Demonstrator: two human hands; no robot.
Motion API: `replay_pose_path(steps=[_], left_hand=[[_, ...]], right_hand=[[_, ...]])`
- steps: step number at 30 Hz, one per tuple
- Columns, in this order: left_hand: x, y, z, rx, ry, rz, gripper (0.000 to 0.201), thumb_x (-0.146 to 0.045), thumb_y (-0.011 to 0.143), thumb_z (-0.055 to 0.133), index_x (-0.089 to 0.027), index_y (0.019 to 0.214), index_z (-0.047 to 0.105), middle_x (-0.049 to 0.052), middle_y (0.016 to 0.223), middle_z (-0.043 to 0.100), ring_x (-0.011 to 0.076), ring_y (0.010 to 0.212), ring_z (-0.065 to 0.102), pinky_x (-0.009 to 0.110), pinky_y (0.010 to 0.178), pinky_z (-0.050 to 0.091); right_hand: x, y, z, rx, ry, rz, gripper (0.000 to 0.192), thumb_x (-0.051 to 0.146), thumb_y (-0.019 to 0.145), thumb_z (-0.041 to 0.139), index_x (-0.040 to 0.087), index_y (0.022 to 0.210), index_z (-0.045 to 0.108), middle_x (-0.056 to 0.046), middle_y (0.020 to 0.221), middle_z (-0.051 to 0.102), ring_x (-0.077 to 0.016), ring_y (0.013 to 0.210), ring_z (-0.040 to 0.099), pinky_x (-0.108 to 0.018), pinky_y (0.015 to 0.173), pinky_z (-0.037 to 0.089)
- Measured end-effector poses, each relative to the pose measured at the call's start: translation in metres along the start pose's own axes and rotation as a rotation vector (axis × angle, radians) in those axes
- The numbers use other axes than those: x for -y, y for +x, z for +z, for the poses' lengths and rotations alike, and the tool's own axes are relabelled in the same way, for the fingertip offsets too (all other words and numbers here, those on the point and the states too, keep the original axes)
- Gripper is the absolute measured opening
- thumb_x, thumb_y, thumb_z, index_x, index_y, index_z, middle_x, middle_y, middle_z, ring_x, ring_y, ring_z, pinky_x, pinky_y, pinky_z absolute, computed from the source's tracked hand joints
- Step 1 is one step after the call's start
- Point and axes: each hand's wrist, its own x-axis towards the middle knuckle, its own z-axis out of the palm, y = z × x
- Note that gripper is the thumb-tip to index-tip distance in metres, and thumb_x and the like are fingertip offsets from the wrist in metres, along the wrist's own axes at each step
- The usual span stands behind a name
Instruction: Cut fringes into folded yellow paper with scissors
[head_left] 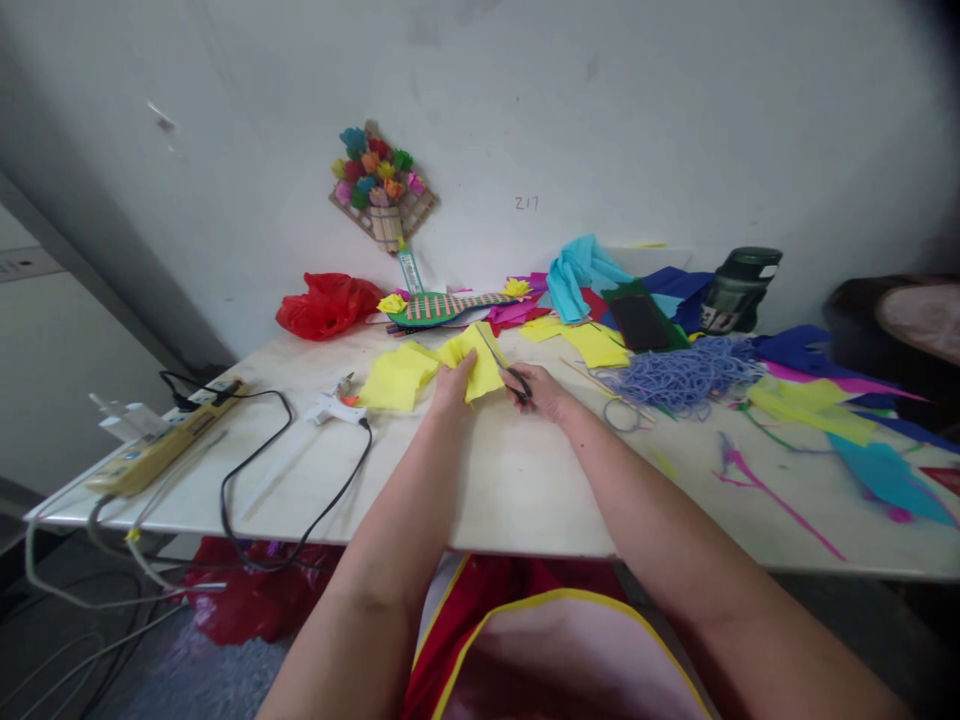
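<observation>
Right now: both hands are out over the middle of the desk [525, 490], working on yellow paper.
Left hand [452, 388]: fingers pressed flat on the yellow paper sheet [480, 362], pinning its near edge.
Right hand [541, 392]: fingers curled through the handles of the scissors [504, 368], closed around them; blades point up and away into the sheet, slightly parted.
Yellow paper sheet: mid-desk, toward the far edge, touching a second yellow piece [397, 378] just to its left.
Far edge: a red plastic bag [326, 303], a green striped paper craft [442, 307], blue tissue [577, 272] and a dark bottle [739, 290] line the wall.
Right side: a tangle of purple yarn [682, 375], then loose coloured paper scraps [862, 440] spread to the right edge.
Left side: a glue gun [330, 408] with its black cord, and a power strip [161, 440] at the left corner.
Wall: a paper flower basket [382, 190] hangs above the desk.
</observation>
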Motion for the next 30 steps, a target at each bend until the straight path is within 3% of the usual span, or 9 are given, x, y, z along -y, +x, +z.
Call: replay_pose_path(steps=[10,18,30], left_hand=[[-0.0013,0.0002,-0.0006,-0.026,0.011,0.004,0.020,-0.030,0.069,0.064,-0.022,0.087,0.060,0.007,0.097,0.065,0.0223,0.086,0.062,0.033,0.069,0.052],[-0.0004,-0.0003,-0.0014,0.015,0.018,-0.006,0.022,-0.032,0.068,0.065,-0.022,0.087,0.060,0.007,0.092,0.066,0.0231,0.087,0.062,0.033,0.070,0.052],[-0.0015,-0.0040,0.0010,0.072,0.023,-0.006,0.019,-0.030,0.068,0.064,-0.019,0.083,0.060,0.009,0.082,0.066,0.0232,0.079,0.064,0.032,0.065,0.052]], right_hand=[[-0.0025,0.0067,0.0037,-0.073,-0.003,-0.033,0.025,0.039,0.065,0.063,0.016,0.069,0.053,0.008,0.040,0.045,-0.0046,0.031,0.038,-0.017,0.030,0.030],[0.0009,-0.0006,0.0003,0.031,-0.025,-0.051,0.033,0.048,0.072,0.054,0.016,0.065,0.048,0.002,0.048,0.052,-0.0062,0.034,0.047,-0.016,0.026,0.022],[-0.0005,-0.0002,-0.0036,0.015,-0.037,-0.069,0.033,0.049,0.072,0.054,0.016,0.070,0.050,0.001,0.048,0.056,-0.0091,0.035,0.052,-0.016,0.026,0.023]])
